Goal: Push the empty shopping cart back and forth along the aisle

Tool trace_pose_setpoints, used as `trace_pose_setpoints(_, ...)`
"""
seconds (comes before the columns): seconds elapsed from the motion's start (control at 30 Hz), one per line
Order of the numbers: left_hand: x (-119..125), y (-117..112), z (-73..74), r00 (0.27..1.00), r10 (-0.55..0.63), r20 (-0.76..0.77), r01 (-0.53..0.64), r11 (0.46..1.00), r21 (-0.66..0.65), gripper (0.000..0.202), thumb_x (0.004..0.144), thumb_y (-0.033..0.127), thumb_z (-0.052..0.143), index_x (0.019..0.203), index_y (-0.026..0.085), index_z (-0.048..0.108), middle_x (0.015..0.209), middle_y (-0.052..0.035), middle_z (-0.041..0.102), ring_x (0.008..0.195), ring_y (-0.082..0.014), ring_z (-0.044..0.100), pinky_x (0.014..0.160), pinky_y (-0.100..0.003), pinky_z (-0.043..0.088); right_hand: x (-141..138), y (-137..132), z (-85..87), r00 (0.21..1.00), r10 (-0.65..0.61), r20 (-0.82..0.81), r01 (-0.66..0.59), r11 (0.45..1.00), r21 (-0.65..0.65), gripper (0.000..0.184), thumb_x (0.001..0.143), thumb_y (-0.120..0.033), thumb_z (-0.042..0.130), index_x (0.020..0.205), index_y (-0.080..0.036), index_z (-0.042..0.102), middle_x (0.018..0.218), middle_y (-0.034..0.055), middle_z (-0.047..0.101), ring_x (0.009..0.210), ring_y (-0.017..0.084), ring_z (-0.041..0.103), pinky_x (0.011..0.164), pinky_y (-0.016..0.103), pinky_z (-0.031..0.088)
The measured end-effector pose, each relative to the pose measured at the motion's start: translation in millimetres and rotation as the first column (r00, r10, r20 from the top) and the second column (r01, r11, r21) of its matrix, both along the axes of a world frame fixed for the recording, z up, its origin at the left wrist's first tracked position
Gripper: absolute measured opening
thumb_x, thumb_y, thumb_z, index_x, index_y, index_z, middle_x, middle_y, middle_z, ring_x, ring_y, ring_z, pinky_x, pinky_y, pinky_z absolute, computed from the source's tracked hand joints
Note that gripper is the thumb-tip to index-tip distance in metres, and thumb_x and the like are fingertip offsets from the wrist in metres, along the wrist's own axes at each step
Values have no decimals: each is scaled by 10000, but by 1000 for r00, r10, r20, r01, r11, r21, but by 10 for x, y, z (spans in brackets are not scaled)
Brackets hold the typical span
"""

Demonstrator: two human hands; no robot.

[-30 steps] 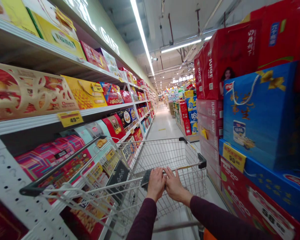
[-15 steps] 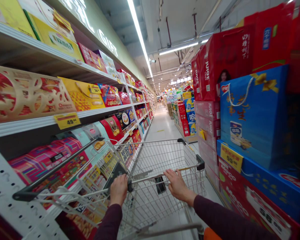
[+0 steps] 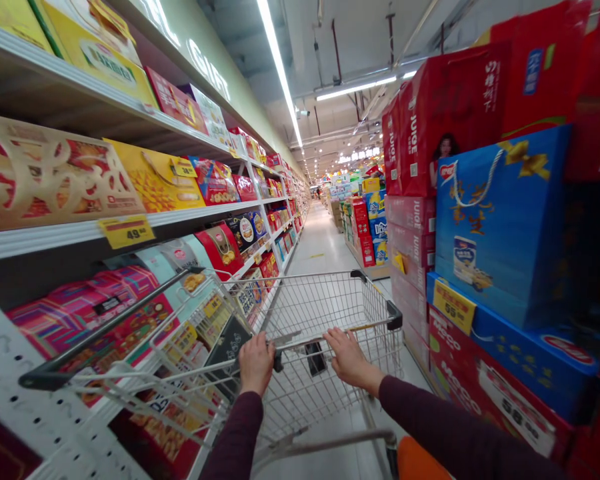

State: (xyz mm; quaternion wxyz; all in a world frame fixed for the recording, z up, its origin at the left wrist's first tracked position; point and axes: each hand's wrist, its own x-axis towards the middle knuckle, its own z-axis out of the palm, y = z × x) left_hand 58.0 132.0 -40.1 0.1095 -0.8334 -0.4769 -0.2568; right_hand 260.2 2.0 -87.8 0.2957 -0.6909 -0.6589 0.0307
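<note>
A wire shopping cart (image 3: 330, 293) stands across the lower middle of the view, its dark handle bar (image 3: 130, 313) off to the left. My left hand (image 3: 257, 362) is closed on the cart's near top rail, beside a dark panel (image 3: 227, 353) of the folding child seat. Farther right along that rail, my right hand (image 3: 347, 357) has its fingers curled over the top; its fingertips are partly hidden. Between the hands, a small dark plate (image 3: 315, 358) is fixed to the wire side. The basket's visible part shows only bare wire.
Shelves of boxed gifts (image 3: 155, 180) line the left side, with a yellow price tag (image 3: 127, 231). On the right are stacked red bags (image 3: 450, 107), a blue gift bag (image 3: 500, 227) and cartons (image 3: 490, 380). A pale floor aisle (image 3: 316, 240) runs ahead between them.
My left hand has shifted right along the rail, nearer to my right hand. The right hand keeps its hold, and the whole view has moved slightly.
</note>
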Motion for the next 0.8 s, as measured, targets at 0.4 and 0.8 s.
trace_pose_setpoints(0.4, 977, -557, -36, 491, 51, 869, 523, 781, -341, 357, 864, 386, 376, 1114, 199, 549, 1153, -95, 623, 1095, -190, 572, 973, -364, 424, -568, 112, 341, 433, 219, -874, 112, 950, 293, 500, 830, -549, 383, 1017, -162, 637, 993, 91, 682, 958, 218, 614, 876, 349, 467)
trace_pose_setpoints(0.8, 643, -993, -312, 137, 397, 908, 743, 565, -359, 343, 677, 337, 694, 963, 179, 589, 1040, -89, 673, 990, -200, 628, 886, -315, 481, -558, 185, 43, 193, 166, -967, 104, 977, 188, 341, 722, -469, 538, 893, -191, 635, 984, 85, 677, 983, 231, 618, 898, 365, 479)
